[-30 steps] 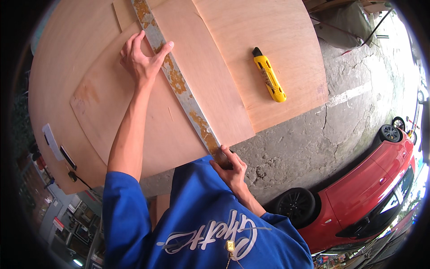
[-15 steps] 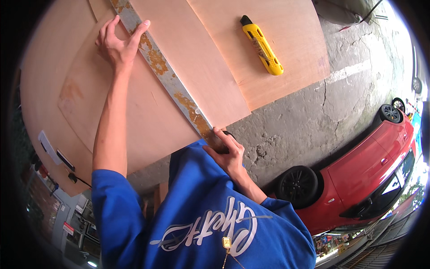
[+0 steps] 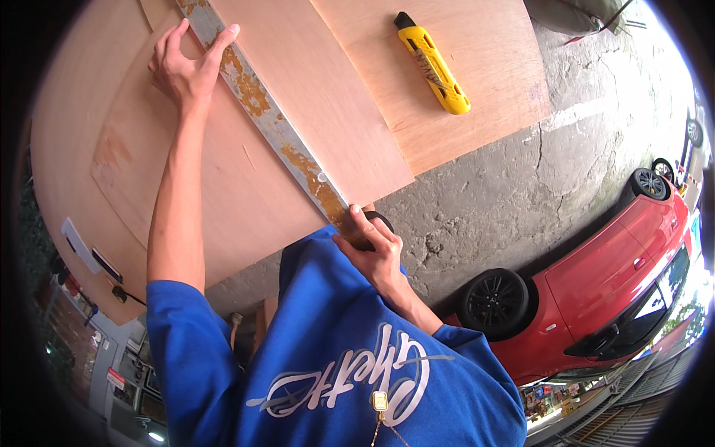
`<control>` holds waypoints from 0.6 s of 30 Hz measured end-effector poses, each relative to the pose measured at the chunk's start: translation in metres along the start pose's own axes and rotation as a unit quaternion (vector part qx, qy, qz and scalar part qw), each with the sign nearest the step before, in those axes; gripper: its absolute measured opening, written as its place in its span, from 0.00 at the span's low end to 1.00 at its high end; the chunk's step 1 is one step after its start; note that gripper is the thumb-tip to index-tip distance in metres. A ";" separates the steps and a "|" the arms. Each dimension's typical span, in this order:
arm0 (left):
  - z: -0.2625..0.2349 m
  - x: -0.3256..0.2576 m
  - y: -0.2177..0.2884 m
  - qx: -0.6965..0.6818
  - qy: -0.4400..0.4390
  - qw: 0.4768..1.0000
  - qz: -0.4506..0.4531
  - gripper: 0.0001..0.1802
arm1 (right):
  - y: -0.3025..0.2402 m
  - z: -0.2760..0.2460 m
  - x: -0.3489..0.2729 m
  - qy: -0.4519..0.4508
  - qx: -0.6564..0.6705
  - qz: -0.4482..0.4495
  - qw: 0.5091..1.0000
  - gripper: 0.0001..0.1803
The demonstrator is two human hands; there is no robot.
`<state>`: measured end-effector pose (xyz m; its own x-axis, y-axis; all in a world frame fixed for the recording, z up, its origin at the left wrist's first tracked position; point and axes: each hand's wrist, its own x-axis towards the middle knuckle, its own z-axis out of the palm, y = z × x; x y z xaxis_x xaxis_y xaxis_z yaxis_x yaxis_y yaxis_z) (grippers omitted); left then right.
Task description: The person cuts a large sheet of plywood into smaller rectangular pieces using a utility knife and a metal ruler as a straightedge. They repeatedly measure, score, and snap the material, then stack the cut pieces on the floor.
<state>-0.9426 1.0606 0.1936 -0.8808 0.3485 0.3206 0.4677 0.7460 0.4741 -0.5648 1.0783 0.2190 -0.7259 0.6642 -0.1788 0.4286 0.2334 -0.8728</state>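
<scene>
A long metal straightedge (image 3: 262, 109), grey with rusty brown patches, runs slantwise across thin plywood sheets (image 3: 328, 82). At its far part my left hand (image 3: 185, 73) grips it, the thumb across the bar and the fingers along its left edge. My right hand (image 3: 378, 249) holds the near end, close to my shirt, with the thumb and forefinger at the bar's tip. To the right of the bar lies a yellow utility knife (image 3: 436, 68) with a black end, untouched by either hand. Part of a dark rounded thing (image 3: 383, 218) shows behind my right hand; its kind is unclear.
Cracked concrete floor (image 3: 484, 201) borders the sheets on the right. A red car (image 3: 596, 276) stands on it at the lower right. Small white and dark items (image 3: 82, 246) lie at the sheets' left edge.
The view has shifted slightly, so the sheets, straightedge and knife appear a little farther up and left. Both hands keep their places on the straightedge.
</scene>
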 end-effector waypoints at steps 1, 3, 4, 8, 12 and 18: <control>0.000 0.000 0.000 -0.003 -0.001 1.000 -0.001 0.42 | 0.000 0.000 0.000 -0.004 0.000 0.008 1.000 0.37; -0.001 0.000 0.000 -0.001 0.001 1.000 -0.001 0.42 | 0.001 -0.001 -0.001 -0.011 -0.003 0.007 1.000 0.37; -0.002 0.000 0.001 0.000 0.002 1.000 -0.001 0.42 | 0.001 -0.001 -0.002 -0.021 -0.003 0.015 1.000 0.37; -0.003 0.001 0.001 0.030 -0.008 1.000 0.004 0.41 | 0.003 0.000 -0.002 -0.010 -0.011 -0.003 1.000 0.36; -0.002 0.001 0.002 0.014 0.027 0.999 0.031 0.42 | 0.001 0.002 0.002 0.010 0.001 -0.021 1.000 0.35; 0.000 -0.001 -0.001 0.007 0.024 0.999 0.021 0.41 | -0.003 -0.001 0.001 0.002 0.000 -0.007 1.000 0.35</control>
<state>-0.9420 1.0595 0.1929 -0.8557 0.3517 0.3797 0.5026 0.7396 0.4476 -0.5667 1.0791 0.2215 -0.7294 0.6638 -0.1652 0.4184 0.2419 -0.8754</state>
